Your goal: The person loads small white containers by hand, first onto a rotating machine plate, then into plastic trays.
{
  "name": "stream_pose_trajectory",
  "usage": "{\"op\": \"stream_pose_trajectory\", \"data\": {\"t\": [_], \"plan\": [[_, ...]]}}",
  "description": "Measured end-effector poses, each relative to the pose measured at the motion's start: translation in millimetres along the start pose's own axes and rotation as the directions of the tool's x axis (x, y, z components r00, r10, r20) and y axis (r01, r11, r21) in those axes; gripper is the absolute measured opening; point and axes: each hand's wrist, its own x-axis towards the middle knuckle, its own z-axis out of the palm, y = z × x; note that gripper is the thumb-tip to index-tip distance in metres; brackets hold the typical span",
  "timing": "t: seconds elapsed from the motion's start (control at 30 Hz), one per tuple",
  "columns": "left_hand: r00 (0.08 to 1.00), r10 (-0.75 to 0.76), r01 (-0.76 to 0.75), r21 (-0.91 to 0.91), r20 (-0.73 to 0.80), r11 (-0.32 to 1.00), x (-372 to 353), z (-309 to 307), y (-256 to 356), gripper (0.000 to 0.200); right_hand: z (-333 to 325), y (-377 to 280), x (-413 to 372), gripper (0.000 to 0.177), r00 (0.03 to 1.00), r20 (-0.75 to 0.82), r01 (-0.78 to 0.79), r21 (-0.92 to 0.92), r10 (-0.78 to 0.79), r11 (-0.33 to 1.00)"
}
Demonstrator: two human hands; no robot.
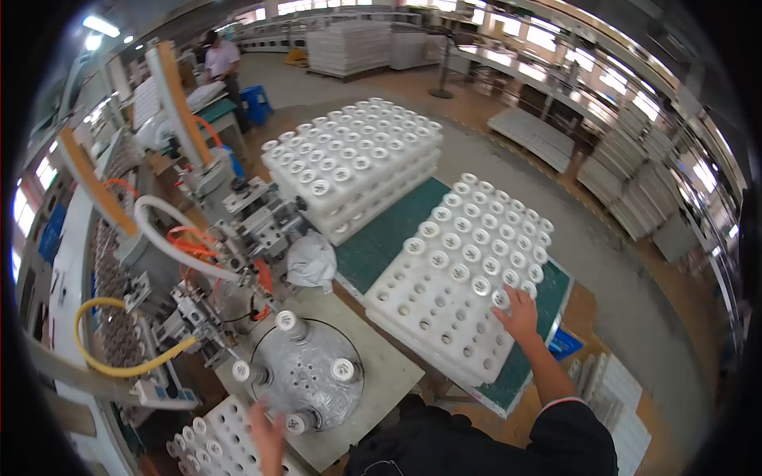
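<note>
My right hand (521,316) reaches over the perforated white foam tray (440,317). Its fingers close around a white round-topped piece (500,298) with a dark centre, at the near end of a row. Behind it, several like pieces (471,253) stand upright in the tray's holes; the front rows of holes hold nothing. My left hand (268,432) is smeared by motion, so its fingers cannot be made out. It is beside a white piece (298,424) on the near edge of the round metal turntable (311,387). Other such pieces (343,370) sit around the turntable's rim.
A machine with metal clamps (194,313) and hoses stands left of the turntable. Stacked full trays (349,151) rest on the green table (389,230). Another partly filled tray (230,432) lies at lower left. A person (222,63) stands at the back left.
</note>
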Motion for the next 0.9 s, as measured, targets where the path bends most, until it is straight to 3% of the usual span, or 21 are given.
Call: {"op": "stream_pose_trajectory", "data": {"t": [0.03,0.1,0.13,0.2,0.27,0.3,0.37,0.4,0.47,0.5,0.53,0.57,0.63,0.7,0.73,0.83,0.9], "plan": [[0.987,0.099,-0.094,-0.044,0.130,0.995,7,29,14,0.064,7,4,-3,0.061,1.000,0.000,-0.004,0.020,0.004,1.000],[0.902,0.386,-0.412,0.115,0.192,0.904,19,76,69,0.076,17,6,-4,0.061,1.000,-0.004,-0.005,0.021,0.005,1.000],[0.906,0.360,-0.399,0.162,0.224,0.903,24,101,82,0.081,18,8,-4,0.059,1.000,-0.007,0.017,0.041,-0.017,0.999],[0.860,0.329,-0.431,0.210,0.391,0.878,36,135,92,0.070,18,15,-1,0.058,0.998,0.056,0.011,0.082,-0.015,0.997],[0.866,0.302,-0.407,0.211,0.397,0.889,44,137,88,0.059,21,27,2,0.059,0.998,0.011,0.062,0.074,-0.063,0.995],[0.855,0.300,-0.410,0.198,0.422,0.890,49,132,87,0.048,0,13,10,0.056,0.994,0.086,-0.076,0.160,0.063,0.984],[0.896,0.288,-0.360,0.173,0.338,0.917,43,100,96,0.039,-23,-23,16,0.050,0.983,-0.011,-0.169,0.324,0.182,0.931],[0.907,0.302,-0.352,0.136,0.293,0.926,34,87,95,0.030,-17,-47,14,0.050,0.989,0.018,-0.143,0.342,0.146,0.929],[0.930,0.223,-0.278,0.163,0.291,0.947,26,79,85,0.029,-10,-107,2,0.053,0.987,0.007,-0.132,0.617,0.162,0.776],[0.936,0.186,-0.245,0.174,0.298,0.954,24,79,79,0.028,-1,-140,-4,0.054,0.989,0.147,-0.106,0.703,0.002,0.703],[0.946,0.192,-0.238,0.157,0.261,0.959,20,86,65,0.031,1,-178,-9,0.055,0.930,0.323,-0.092,0.667,-0.175,0.740],[0.958,0.168,-0.211,0.173,0.232,0.962,13,86,62,0.031,9,-209,-16,0.056,0.875,0.381,-0.091,0.734,-0.298,0.673],[0.962,0.189,-0.209,0.087,0.199,0.974,4,81,58,0.034,46,-250,-31,0.060,0.815,0.409,-0.036,0.742,-0.410,0.669],[0.977,0.180,-0.187,0.049,0.117,0.981,-4,72,52,0.035,72,-277,-43,0.063,0.728,0.338,0.206,0.722,-0.596,0.661],[0.979,0.193,-0.193,0.003,0.068,0.981,-6,68,49,0.036,79,-285,-48,0.065,0.707,0.327,0.285,0.681,-0.628,0.675],[0.992,0.121,-0.122,0.011,0.036,0.993,-9,54,46,0.035,107,-289,-64,0.069,0.691,0.301,0.328,0.679,-0.657,0.656],[0.995,0.096,-0.096,0.001,0.036,0.995,-8,48,48,0.035,92,-291,-61,0.071,0.669,0.345,0.308,0.677,-0.658,0.668]]}}
